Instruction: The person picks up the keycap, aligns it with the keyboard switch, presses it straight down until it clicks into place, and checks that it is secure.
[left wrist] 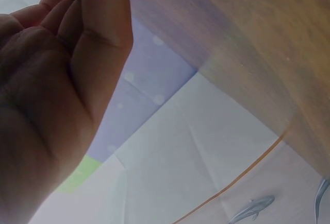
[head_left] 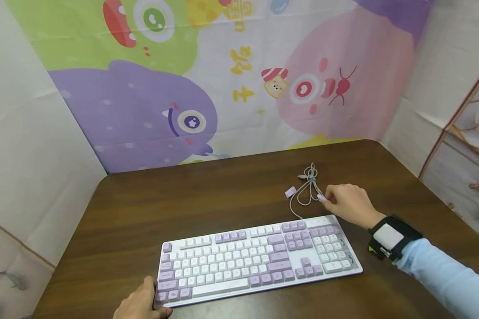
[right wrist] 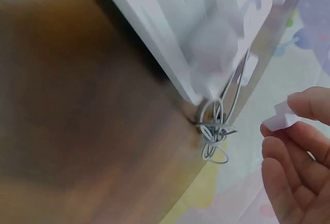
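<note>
From the head camera I see my left hand [head_left: 141, 301] at the near left corner of the keyboard [head_left: 259, 259], fingers curled against its edge, thumb along the front; whether that grip truly clamps the frame I cannot tell from here. The left wrist view gives no help: it shows only the palm and loosely bent fingers [left wrist: 98, 23] against the backdrop cloth [left wrist: 170, 147] and a strip of the bench [left wrist: 247, 44], with no keyboard in sight.

My right hand [head_left: 349, 204] sits just beyond the far right corner of the keyboard, its fingertips pinching a small pale keycap [head_left: 321, 197]. The right wrist view confirms that grip: thumb and forefinger close on the little lilac-white piece [right wrist: 281, 120], which the head view shows only as a speck. Just left of that grip lies the bundled grey cable [head_left: 309, 186], running down to the keyboard's back edge; the wrist view shows its knotted coil [right wrist: 215, 131] resting on the bench below the blurred keyboard corner [right wrist: 206, 44]. A second loose keycap [head_left: 290, 192] lies on the bench left of the cable, seen only from the head camera
</note>
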`<action>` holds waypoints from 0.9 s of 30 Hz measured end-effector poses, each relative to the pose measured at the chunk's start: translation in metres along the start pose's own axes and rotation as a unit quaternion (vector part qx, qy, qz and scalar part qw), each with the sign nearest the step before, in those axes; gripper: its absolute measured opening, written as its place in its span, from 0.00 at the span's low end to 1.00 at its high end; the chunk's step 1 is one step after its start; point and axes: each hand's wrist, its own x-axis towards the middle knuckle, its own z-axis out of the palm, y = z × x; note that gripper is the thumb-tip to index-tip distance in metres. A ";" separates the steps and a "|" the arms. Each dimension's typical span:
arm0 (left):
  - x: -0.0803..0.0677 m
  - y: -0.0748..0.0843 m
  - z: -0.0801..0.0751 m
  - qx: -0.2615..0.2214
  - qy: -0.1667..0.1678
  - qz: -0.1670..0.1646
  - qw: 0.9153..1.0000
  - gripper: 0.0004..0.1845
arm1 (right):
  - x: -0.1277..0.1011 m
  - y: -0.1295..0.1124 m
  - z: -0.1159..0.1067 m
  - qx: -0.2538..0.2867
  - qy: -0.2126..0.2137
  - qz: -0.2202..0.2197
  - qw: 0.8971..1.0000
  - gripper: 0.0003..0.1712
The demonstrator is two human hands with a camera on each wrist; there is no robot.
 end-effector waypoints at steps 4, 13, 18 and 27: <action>0.001 -0.007 -0.002 0.001 -0.005 -0.004 1.000 0.40 | -0.028 -0.007 -0.005 0.017 -0.014 0.007 1.000 0.09; 0.005 -0.013 0.001 0.003 -0.015 -0.005 1.000 0.41 | -0.065 -0.011 -0.001 0.028 -0.039 0.001 0.999 0.18; 0.007 -0.012 0.002 0.003 -0.015 -0.001 1.000 0.40 | -0.069 -0.010 0.000 0.043 -0.042 -0.004 0.998 0.16; 0.008 -0.008 0.008 -0.002 -0.008 0.006 1.000 0.39 | -0.075 -0.004 0.000 0.064 -0.064 0.017 0.996 0.13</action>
